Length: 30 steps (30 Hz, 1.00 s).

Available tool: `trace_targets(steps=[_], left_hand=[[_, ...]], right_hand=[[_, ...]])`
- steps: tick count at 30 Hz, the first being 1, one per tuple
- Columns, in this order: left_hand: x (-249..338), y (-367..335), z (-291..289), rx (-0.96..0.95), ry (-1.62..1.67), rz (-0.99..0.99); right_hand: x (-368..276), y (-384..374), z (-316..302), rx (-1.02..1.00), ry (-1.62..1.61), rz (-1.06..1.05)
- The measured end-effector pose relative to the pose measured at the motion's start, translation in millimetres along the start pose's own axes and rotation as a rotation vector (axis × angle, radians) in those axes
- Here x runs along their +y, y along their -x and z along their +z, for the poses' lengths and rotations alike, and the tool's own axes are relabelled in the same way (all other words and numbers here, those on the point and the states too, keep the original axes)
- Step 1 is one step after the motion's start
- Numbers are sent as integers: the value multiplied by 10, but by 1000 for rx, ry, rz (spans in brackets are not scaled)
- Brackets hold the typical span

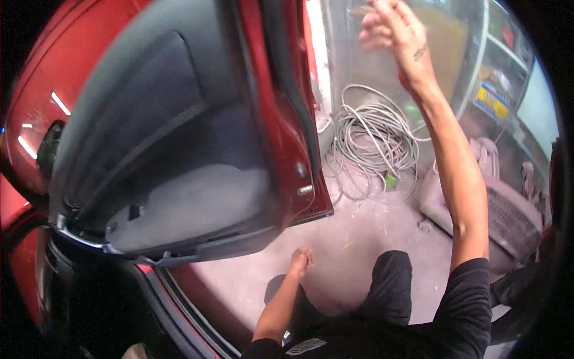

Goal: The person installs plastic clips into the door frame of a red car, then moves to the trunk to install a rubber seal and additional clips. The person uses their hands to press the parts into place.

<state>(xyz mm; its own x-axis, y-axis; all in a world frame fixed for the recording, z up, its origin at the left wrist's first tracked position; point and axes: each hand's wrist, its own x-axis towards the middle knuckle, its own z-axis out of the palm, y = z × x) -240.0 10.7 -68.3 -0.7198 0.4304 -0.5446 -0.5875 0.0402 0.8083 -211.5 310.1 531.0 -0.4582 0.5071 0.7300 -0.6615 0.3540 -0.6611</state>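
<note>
A red car door point(281, 107) stands wide open in front of me, its dark grey inner panel point(173, 155) facing me. My left hand point(302, 260) hangs low beside my leg, just below the door's bottom corner. Its fingers are curled into a fist and nothing shows in it. My right hand point(391, 30) is raised high at the upper right, blurred, with its fingers loosely apart and nothing held. It is well clear of the door's edge. I wear a black shirt and dark trousers.
A coil of grey cable point(373, 140) lies on the dusty concrete floor point(359, 239) past the door. A pale pink plastic crate point(508, 218) sits at the right. Behind it, shelves hold a yellow box point(493, 102). The car's sill point(179, 299) runs along the lower left.
</note>
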Motion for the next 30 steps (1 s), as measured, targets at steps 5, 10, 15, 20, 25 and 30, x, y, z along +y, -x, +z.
trace_targets(steps=[5, 10, 15, 20, 25, 30], left_hand=[[-415, 1197, -107, 131, -155, 70], [245, 2607, 37, 228, -339, 73], [600, 3653, 174, 477, -213, -14], [44, 4519, 118, 768, 4, 79], [-357, 5112, 1274, 1229, 389, -73], [-1455, 5348, 2515, 1261, 262, -60]], right_hand=[[-808, -1266, 243, -436, -99, -237], [-1105, -1425, 635, -448, -326, 55], [-1010, -1366, 637, -670, -267, 408], [-815, -1274, 680, -602, -263, 310], [-848, -1235, 695, -689, -61, 75], [-973, -1244, 526, -819, 93, 127]])
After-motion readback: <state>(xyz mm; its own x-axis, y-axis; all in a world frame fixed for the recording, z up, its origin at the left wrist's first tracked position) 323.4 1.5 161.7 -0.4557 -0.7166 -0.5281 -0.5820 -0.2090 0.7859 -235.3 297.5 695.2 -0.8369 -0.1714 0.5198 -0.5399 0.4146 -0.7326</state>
